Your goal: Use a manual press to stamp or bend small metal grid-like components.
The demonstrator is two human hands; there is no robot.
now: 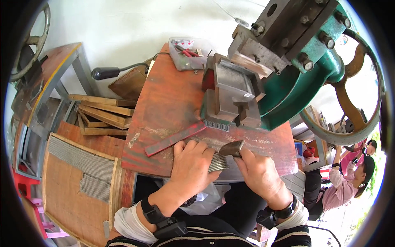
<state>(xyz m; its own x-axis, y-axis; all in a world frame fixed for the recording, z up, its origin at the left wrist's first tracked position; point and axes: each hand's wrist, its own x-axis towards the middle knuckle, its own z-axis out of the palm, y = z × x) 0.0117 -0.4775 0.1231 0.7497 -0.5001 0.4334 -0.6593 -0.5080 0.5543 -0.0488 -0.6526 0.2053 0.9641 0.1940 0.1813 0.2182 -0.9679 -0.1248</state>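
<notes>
My left hand (191,162) is closed at the front edge of the red-brown table, gripping a bundle of thin ridged metal pieces (218,163) that sticks out past its fingers. Close beside it, my right hand (261,173) pinches a dark flat metal blade-like piece (231,148); its exact kind is unclear. The blade's end is over or against the bundle. Just beyond my left hand lies a long red bar (175,140), slanting across the tabletop. A short row of small comb-like metal parts (217,125) sits by the metal fixture (234,82).
A green hand press (284,94) with a big handwheel (358,82) stands at the right. A plastic bin (189,61) of tools is at the back. To the left are a wooden tray (78,201) with rows of small metal parts and stacked wooden frames (105,115). Another person (345,185) sits far right.
</notes>
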